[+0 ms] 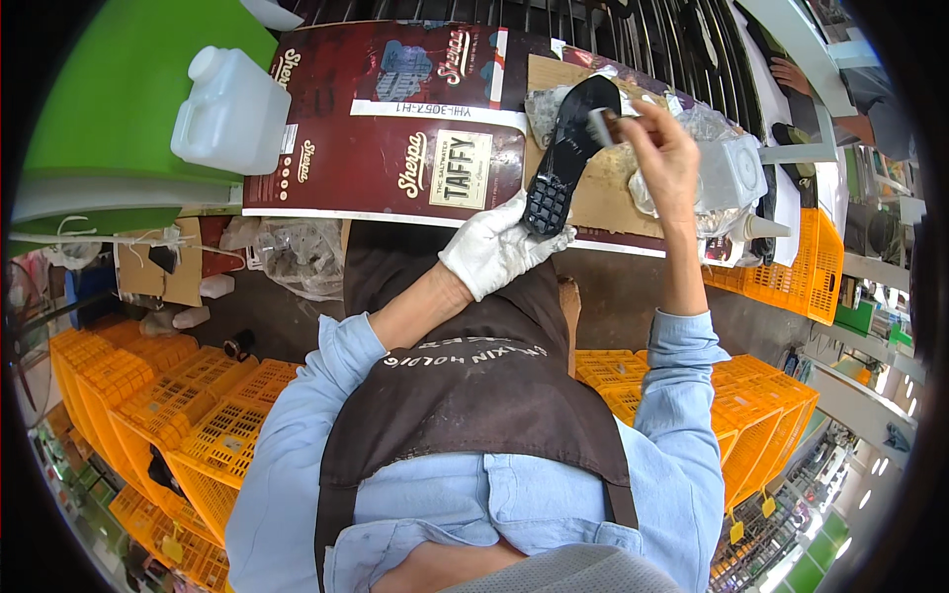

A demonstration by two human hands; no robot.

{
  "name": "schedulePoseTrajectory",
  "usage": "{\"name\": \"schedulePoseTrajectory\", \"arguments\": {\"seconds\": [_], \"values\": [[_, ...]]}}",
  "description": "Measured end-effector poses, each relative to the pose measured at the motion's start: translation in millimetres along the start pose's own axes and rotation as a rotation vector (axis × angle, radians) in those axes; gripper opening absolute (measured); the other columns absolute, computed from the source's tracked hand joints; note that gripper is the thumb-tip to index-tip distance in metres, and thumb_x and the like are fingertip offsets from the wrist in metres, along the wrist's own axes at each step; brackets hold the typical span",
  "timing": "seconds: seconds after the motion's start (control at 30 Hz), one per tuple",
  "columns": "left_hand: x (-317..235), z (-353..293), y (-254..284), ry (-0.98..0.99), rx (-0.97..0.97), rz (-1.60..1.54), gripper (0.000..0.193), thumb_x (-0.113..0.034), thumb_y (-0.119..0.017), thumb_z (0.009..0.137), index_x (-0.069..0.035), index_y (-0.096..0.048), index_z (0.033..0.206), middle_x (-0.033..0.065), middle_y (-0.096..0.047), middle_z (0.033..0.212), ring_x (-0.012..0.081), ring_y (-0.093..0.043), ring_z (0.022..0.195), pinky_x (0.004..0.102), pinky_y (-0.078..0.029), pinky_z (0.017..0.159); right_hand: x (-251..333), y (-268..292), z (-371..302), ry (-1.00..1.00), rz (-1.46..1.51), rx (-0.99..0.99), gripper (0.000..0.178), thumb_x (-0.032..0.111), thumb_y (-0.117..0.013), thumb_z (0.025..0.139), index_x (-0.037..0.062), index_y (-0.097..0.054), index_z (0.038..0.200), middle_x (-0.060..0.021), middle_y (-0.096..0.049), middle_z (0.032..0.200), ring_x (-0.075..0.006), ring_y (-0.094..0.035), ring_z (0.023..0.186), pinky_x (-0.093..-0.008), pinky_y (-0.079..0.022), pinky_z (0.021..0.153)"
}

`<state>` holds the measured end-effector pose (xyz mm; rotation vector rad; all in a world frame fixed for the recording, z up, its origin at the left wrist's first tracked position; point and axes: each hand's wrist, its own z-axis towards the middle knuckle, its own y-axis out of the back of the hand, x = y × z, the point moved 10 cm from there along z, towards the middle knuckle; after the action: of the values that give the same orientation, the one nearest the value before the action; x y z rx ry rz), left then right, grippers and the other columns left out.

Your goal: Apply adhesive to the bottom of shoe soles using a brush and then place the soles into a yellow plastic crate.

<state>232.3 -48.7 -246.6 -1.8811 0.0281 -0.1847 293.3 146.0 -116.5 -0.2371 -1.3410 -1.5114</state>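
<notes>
My left hand (494,247), in a white glove, is closed around the heel end of a black shoe sole (571,138). The sole is tilted, its toe pointing away from me and a grid of raised blocks showing at the heel. Bare and curled, my right hand (669,163) pinches a small brush (600,127) with a pale, blurred head. That brush head is at the sole's right edge, near the toe half; I cannot tell whether it touches. Beneath the sole lies a piece of brown cardboard (598,198) on the worktop.
A white plastic jug (232,119) stands at the left on the maroon printed cardboard (336,183). To the right are a translucent container (733,173), crumpled plastic and a nozzle bottle (766,227). Behind runs a roller conveyor (672,40). Orange crates (222,425) flank me.
</notes>
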Motion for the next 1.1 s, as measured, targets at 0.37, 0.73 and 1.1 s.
{"name": "schedulePoseTrajectory", "arguments": {"seconds": [0.37, 0.73, 1.1], "values": [[-13, -4, -11, -0.086, 0.169, 0.024, 0.047, -0.011, -0.038, 0.099, -0.016, -0.032, 0.146, 0.0134, -0.050, 0.133, 0.0307, -0.055, 0.116, 0.0534, -0.047, 0.098, -27, -16, 27, -0.003, -0.084, 0.160, 0.033, 0.013, -0.072, 0.080, 0.0029, -0.066, 0.111, -0.0095, -0.068, 0.076, -0.0134, -0.064, 0.067, -0.0277, -0.051, 0.064], [-27, -27, -23, -0.096, 0.264, 0.188, 0.052, -0.019, -0.043, 0.098, -0.016, -0.027, 0.148, 0.0097, -0.047, 0.136, 0.0250, -0.053, 0.117, 0.0491, -0.048, 0.097, -56, -13, 80, 0.013, -0.298, 0.098, 0.036, 0.010, -0.072, 0.080, 0.0023, -0.064, 0.114, -0.0117, -0.070, 0.080, -0.0128, -0.067, 0.071, -0.0283, -0.053, 0.065], [-39, -38, -16, -0.121, 0.228, -0.056, 0.050, -0.024, -0.037, 0.100, -0.016, -0.026, 0.149, 0.0180, -0.041, 0.141, 0.0354, -0.051, 0.119, 0.0492, -0.050, 0.091, -18, -55, 91, 0.028, 0.077, 0.387, 0.041, 0.004, -0.071, 0.078, -0.0017, -0.060, 0.117, -0.0083, -0.070, 0.080, -0.0121, -0.065, 0.069, -0.0263, -0.052, 0.067]]}}
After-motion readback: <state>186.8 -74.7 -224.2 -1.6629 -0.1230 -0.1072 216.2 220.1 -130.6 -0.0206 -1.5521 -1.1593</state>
